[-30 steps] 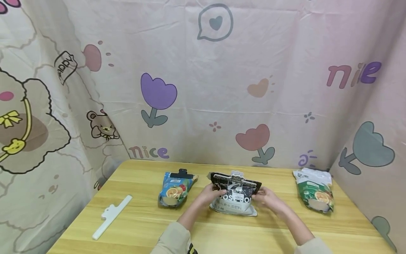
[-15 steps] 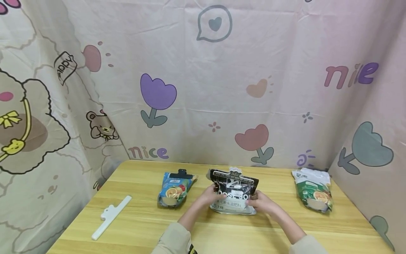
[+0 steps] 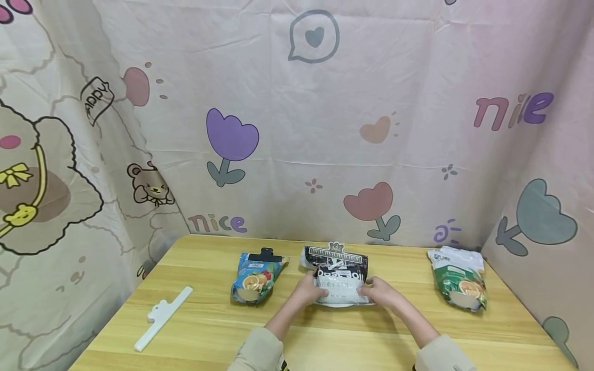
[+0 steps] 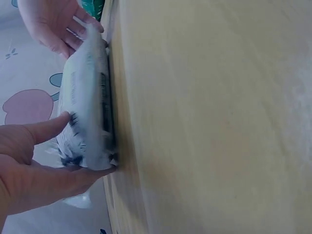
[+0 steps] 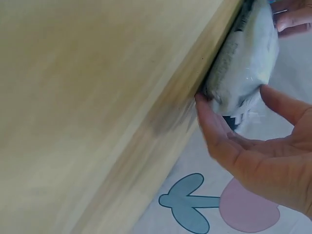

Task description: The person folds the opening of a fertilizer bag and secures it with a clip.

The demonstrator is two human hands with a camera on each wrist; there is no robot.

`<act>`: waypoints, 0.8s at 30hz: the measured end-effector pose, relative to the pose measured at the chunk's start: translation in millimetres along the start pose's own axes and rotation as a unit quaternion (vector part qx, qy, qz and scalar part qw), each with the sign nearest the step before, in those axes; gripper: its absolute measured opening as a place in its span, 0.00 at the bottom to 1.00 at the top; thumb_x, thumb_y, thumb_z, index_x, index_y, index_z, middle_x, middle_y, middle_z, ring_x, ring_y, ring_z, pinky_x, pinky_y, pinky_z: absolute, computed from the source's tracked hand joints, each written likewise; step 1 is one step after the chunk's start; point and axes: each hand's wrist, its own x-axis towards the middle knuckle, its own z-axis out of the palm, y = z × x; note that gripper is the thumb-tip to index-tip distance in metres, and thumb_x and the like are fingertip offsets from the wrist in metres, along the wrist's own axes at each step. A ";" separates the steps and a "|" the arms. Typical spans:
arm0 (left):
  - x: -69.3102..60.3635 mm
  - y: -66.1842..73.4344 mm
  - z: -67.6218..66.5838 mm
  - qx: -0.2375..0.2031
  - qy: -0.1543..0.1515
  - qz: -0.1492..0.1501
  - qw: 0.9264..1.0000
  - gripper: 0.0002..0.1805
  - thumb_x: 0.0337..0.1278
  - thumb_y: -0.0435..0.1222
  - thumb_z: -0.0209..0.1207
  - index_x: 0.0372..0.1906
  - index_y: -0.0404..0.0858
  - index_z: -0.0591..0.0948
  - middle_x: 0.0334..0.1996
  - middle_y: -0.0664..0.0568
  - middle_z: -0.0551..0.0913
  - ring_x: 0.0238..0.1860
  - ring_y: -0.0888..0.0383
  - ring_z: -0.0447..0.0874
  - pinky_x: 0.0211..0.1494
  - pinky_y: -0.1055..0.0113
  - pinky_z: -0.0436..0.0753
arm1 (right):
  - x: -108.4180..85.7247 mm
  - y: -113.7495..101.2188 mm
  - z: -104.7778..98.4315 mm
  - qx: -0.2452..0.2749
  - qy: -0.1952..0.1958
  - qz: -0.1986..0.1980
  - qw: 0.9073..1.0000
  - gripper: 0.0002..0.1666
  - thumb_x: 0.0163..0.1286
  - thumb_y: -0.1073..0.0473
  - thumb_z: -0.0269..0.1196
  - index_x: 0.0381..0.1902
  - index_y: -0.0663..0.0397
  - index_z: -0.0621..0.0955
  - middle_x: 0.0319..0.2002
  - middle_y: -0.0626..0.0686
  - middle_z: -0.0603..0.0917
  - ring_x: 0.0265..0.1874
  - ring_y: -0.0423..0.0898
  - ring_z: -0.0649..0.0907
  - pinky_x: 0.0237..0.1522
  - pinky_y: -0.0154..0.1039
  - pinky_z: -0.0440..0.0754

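Observation:
A black-and-white fertilizer bag (image 3: 341,293) stands mid-table in the head view, with a white sealing clip (image 3: 336,251) across its folded top. My left hand (image 3: 308,289) holds its left side, thumb on the front face. On the opposite side my right hand (image 3: 381,292) grips it, thumb also on the front. In the left wrist view, the left thumb and fingers (image 4: 63,183) close around the bag's edge (image 4: 90,112). The right wrist view has the right hand (image 5: 273,153) pinching the bag's lower corner (image 5: 243,73). Most fingertips behind the bag are hidden in the head view.
Left of the bag stands a blue pouch (image 3: 252,281) with a black clip (image 3: 266,255). A loose white clip (image 3: 162,319) lies at the table's left. At the right is a green-and-white pouch (image 3: 459,281). A patterned curtain (image 3: 287,129) borders the table (image 3: 209,330).
The bag has turned and shifted slightly left, its clipped top now nearly level. My right hand has moved from the bag's upper right corner down to its side and taken hold there.

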 end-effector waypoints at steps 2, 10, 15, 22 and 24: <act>-0.2 0.4 0.3 0.011 0.007 -0.003 1.000 0.40 0.42 0.27 0.65 0.61 0.19 0.59 0.56 0.24 0.64 0.57 0.31 0.62 0.59 0.44 0.63 | 7.4 9.8 -0.9 -0.016 -0.005 -0.020 1.000 0.33 0.62 0.57 0.61 0.49 0.86 0.65 0.41 0.71 0.75 0.37 0.56 0.78 0.37 0.48 0.80; 0.5 3.1 1.2 0.035 0.002 0.010 0.999 0.36 0.43 0.27 0.65 0.58 0.19 0.63 0.54 0.26 0.67 0.55 0.33 0.65 0.59 0.45 0.64 | 1.4 -0.5 -1.8 -0.037 0.009 -0.005 0.999 0.24 0.62 0.61 0.59 0.44 0.82 0.70 0.33 0.62 0.77 0.33 0.53 0.78 0.32 0.46 0.81; -0.2 4.4 1.6 0.034 -0.004 0.007 0.999 0.33 0.44 0.28 0.65 0.57 0.20 0.65 0.54 0.28 0.69 0.55 0.35 0.67 0.58 0.46 0.65 | -4.3 -5.2 -1.2 -0.058 0.015 -0.006 0.998 0.22 0.64 0.61 0.58 0.43 0.81 0.71 0.32 0.60 0.77 0.32 0.53 0.79 0.33 0.47 0.81; -0.3 5.7 1.9 0.065 -0.007 0.006 0.998 0.27 0.46 0.29 0.64 0.52 0.21 0.70 0.47 0.30 0.74 0.49 0.36 0.72 0.55 0.47 0.69 | -1.4 -5.8 2.1 -0.099 0.024 -0.018 0.995 0.19 0.64 0.60 0.58 0.38 0.78 0.73 0.26 0.56 0.75 0.26 0.49 0.75 0.27 0.43 0.80; 1.1 5.8 3.2 0.082 -0.007 0.001 0.997 0.26 0.46 0.30 0.64 0.51 0.21 0.71 0.46 0.31 0.75 0.48 0.37 0.73 0.54 0.48 0.70 | -0.2 -5.2 2.6 -0.107 0.024 -0.019 0.994 0.18 0.64 0.60 0.58 0.35 0.76 0.73 0.24 0.55 0.73 0.24 0.48 0.75 0.25 0.43 0.80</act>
